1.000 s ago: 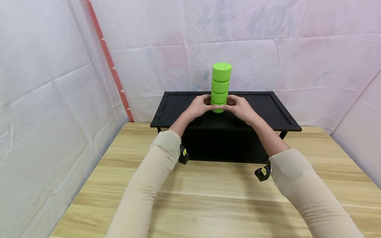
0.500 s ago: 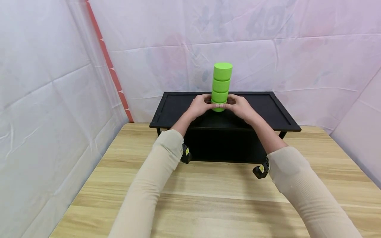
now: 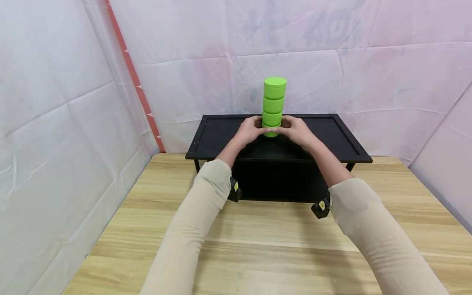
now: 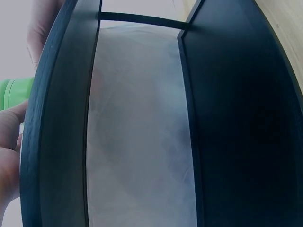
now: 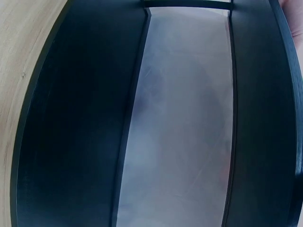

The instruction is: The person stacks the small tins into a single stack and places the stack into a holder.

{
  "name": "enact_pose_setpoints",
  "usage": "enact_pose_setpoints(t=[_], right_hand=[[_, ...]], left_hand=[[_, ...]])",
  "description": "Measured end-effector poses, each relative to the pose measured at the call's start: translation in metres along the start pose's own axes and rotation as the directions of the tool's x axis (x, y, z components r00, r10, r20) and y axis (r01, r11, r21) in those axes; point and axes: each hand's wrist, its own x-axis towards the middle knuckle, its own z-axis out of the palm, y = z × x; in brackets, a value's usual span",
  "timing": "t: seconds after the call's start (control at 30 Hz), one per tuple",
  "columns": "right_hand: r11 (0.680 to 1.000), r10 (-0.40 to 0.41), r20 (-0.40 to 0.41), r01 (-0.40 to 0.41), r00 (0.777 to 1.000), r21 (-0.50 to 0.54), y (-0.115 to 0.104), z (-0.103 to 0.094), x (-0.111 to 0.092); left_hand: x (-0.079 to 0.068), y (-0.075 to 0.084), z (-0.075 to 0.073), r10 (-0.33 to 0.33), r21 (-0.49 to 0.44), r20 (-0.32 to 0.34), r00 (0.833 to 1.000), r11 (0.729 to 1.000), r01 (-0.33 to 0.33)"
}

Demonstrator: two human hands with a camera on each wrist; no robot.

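Note:
A tall stack of several bright green round pieces, like lidded tubs, stands near the middle of the black two-tier shelf. My left hand holds the lowest piece from the left, thumb across its front. From the right, my right hand grips the same piece, and the two thumb tips meet in front. The backs of the fingers' grip are hidden behind the stack. In the left wrist view a bit of the green stack shows beside the left hand. The right wrist view catches only a sliver of a hand.
The shelf's lower board lies beneath the raised top, with legs at its sides. It stands on a wood-grain table. White sheeting hangs behind and to the left, with a red strip in the corner.
Both hands and the stack's base have shifted very slightly away from me. My forearms have edged forward and inward. The grip looks the same throughout.

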Motion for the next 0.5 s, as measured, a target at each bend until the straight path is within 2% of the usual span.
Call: enact_pose_setpoints(t=[0.27,0.5], right_hand=[[1.0,0.018,0.009,-0.018,1.0,0.001,0.0024,-0.0004,0.0025],[1.0,0.009,0.03,-0.009,1.0,0.002,0.0002,0.0021,0.0085]], left_hand=[[0.0023,0.0016,0.002,-0.012,0.023,0.02,1.0,1.0,0.012],[-0.0005,0.0016,-0.0011,-0.003,0.032,0.002,1.0,0.999,0.003]])
